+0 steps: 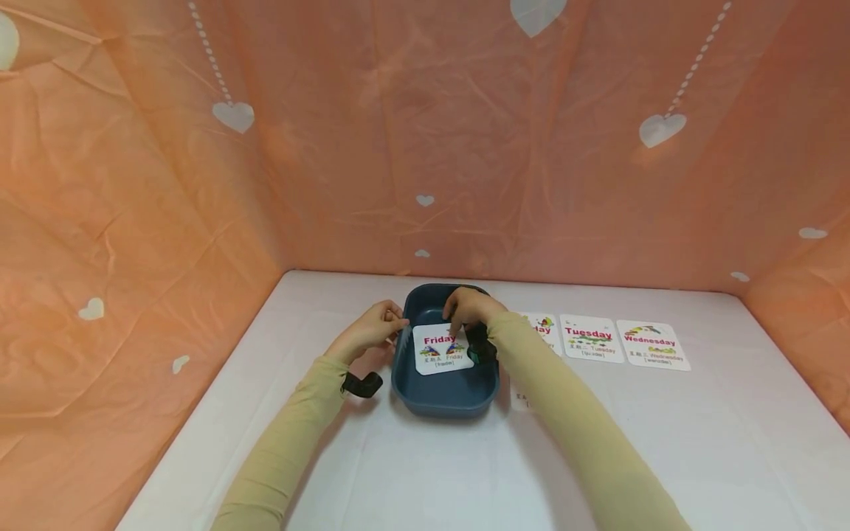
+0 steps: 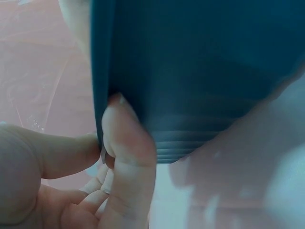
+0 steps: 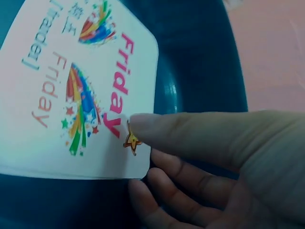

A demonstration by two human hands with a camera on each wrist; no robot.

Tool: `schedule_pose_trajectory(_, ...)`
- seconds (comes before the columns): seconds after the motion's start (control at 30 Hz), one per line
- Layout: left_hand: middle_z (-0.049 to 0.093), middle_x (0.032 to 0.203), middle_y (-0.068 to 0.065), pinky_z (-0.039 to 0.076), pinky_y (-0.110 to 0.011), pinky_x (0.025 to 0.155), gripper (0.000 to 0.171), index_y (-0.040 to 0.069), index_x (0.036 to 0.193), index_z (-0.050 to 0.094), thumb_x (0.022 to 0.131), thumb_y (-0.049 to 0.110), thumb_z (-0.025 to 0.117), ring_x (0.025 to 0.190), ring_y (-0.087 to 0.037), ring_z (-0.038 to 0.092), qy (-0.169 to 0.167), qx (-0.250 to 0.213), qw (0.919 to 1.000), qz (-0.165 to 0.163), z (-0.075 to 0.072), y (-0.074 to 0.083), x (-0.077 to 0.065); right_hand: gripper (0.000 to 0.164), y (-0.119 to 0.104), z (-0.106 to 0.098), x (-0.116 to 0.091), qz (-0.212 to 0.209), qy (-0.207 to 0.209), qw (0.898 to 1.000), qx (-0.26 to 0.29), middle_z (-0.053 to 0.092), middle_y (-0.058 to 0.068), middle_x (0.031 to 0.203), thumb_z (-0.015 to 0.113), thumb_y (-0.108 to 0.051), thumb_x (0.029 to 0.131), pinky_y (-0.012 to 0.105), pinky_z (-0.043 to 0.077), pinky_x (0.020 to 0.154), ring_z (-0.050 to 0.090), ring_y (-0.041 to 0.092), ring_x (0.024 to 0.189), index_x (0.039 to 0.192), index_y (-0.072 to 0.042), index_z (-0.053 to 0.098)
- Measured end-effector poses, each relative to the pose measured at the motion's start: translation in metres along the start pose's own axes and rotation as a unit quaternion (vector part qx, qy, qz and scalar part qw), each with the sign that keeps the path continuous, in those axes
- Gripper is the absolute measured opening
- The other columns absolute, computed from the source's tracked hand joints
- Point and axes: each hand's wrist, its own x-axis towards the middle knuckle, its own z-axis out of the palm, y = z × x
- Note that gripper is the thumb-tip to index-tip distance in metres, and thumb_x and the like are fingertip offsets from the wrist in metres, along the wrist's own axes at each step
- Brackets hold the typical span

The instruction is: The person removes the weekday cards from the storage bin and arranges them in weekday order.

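Note:
A dark blue rectangular tub [image 1: 445,402] stands on the table. In the left wrist view, thumb and index finger of my left hand [image 2: 126,157] pinch the tub's side wall [image 2: 190,71]. My right hand [image 1: 470,306] reaches in over the tub's far right side and pinches a white rounded-corner card [image 1: 438,354] printed "Friday" by one corner. Close up in the right wrist view, the thumb of my right hand [image 3: 200,138] lies on the card's printed face and the other fingers are below it. Whether there are more cards underneath cannot be told.
Right of the tub, a "Tuesday" card [image 1: 591,339] and a "Wednesday" card [image 1: 654,345] lie in a row with a partly covered card [image 1: 544,328]. My right sleeve hides most of another card [image 1: 519,398] nearer me. Orange cloth [image 1: 425,162] with hearts walls the white table.

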Motion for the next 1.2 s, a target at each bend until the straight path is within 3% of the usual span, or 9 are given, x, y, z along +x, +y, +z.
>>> schedule_pose_trajectory(0.2,0.055,0.082,-0.01,0.048,-0.028,0.053,0.018,-0.001,0.108,0.046,0.098,0.01,0.055,0.064,-0.016,0.055,0.005,0.004,1.0,-0.002,0.0006,0.001,-0.0003,0.028,0.0018,0.0032,0.003,-0.012,-0.003,0.999,-0.042,0.061,0.007,0.095,0.078,0.004,0.071,0.03,0.048,0.066,0.054,0.02,0.075,0.097,-0.004,0.069)
schedule_pose_trajectory(0.4,0.054,0.081,-0.009,0.048,-0.028,0.053,0.018,-0.001,0.109,0.046,0.098,0.01,0.055,0.064,-0.016,0.056,0.003,0.006,1.0,0.001,0.0024,0.0001,-0.0004,0.026,0.006,0.0035,0.0054,-0.026,-0.01,0.997,-0.078,0.061,0.006,0.087,0.077,0.007,0.071,0.028,0.046,0.065,0.052,0.019,0.077,0.092,-0.006,0.069)
schedule_pose_trajectory(0.6,0.054,0.08,-0.008,0.048,-0.029,0.053,0.018,0.0,0.108,0.046,0.098,0.012,0.055,0.065,-0.017,0.056,0.003,0.007,1.0,0.001,0.0024,-0.0004,-0.0014,0.025,0.0079,0.0041,0.006,-0.037,-0.022,0.997,-0.07,0.061,0.006,0.086,0.076,0.006,0.072,0.027,0.046,0.064,0.053,0.018,0.074,0.094,-0.005,0.068)
schedule_pose_trajectory(0.9,0.053,0.077,-0.007,0.05,-0.031,0.054,0.017,0.0,0.106,0.045,0.097,0.01,0.055,0.063,-0.016,0.055,-0.004,-0.001,1.0,0.003,0.0033,-0.0011,-0.0012,0.037,0.008,0.005,0.0042,-0.058,-0.034,0.994,-0.087,0.057,0.005,0.078,0.087,-0.007,0.067,0.026,0.042,0.063,0.05,0.017,0.07,0.096,-0.004,0.065)
schedule_pose_trajectory(1.2,0.054,0.078,-0.009,0.049,-0.03,0.054,0.017,0.0,0.106,0.047,0.097,0.011,0.056,0.065,-0.018,0.056,0.001,0.009,0.9999,-0.007,0.0011,-0.0035,-0.0016,0.03,0.0049,0.0089,0.0015,-0.057,-0.043,0.992,-0.103,0.054,0.003,0.079,0.087,-0.009,0.067,0.027,0.04,0.065,0.048,0.018,0.074,0.088,-0.005,0.066)
